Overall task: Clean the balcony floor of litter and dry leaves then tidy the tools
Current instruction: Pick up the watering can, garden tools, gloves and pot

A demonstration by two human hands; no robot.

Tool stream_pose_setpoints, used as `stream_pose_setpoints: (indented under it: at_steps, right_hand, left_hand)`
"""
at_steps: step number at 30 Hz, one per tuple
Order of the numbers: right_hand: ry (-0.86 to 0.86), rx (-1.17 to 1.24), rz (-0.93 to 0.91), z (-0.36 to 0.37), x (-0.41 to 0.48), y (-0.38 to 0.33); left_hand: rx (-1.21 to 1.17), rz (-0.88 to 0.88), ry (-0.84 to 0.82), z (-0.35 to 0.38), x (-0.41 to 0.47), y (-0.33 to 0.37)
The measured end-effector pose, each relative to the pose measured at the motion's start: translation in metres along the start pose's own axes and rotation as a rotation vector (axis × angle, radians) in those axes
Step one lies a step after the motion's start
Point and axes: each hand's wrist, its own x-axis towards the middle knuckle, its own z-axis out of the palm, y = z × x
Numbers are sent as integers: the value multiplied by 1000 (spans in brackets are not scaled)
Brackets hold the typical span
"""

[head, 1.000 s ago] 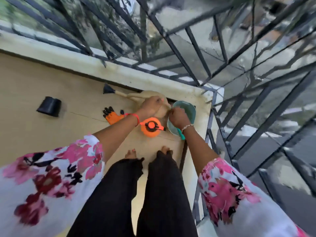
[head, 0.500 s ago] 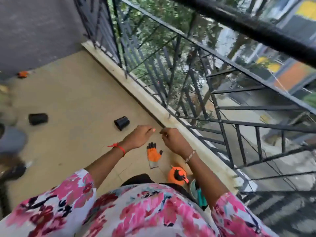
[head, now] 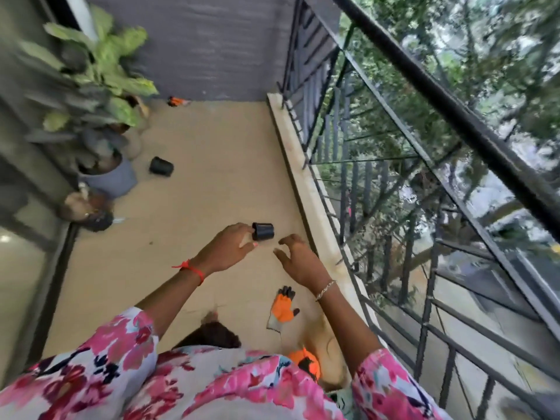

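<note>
While left hand [head: 224,250] hovers, fingers slack, right hand [head: 298,262] half-curled, empty.

A small pot [head: 263,231] lies on its side on the floor [head: 212,183] just past the left grip [head: 225,248], left of the right grip [head: 298,257]. A second pot [head: 161,167] lies farther beyond, beside the planters [head: 112,177] left of both grips. A glove [head: 283,309] lies nearer than the right grip; the railing [head: 342,177] runs to its right.

- The only camera sits on the person's head, looking down and forward along the balcony floor [head: 212,192] to the far wall [head: 212,50].
- The flowered top [head: 212,380] fills the bottom, very close.
</note>
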Motion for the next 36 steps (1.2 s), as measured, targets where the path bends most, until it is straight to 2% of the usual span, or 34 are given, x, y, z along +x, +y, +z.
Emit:
stream_pose_setpoints:
  at_steps: [8, 17, 21, 28, 33, 36]
  right_hand:
    - [-35, -13, -82, 6, 124, -56]
    - [-14, 44, -95, 8, 304, -130]
    - [-60, 78, -108, 6, 370, -151]
    - [-188, 104, -111, -5, 530, -149]
    - [-258, 31, -126, -51, 644, -146]
    - [-240, 6, -144, -84, 722, -146]
  left_hand:
    - [4, -98, 58, -57, 51, -86]
    - [68, -136, 106, -156, 167, -186]
    - [115, -178, 79, -187, 218, -223]
    - [179, -230, 70, -219, 349, -298]
    - [110, -280, 84, -264, 455, -327]
    - [132, -288, 182, -299, 521, -344]
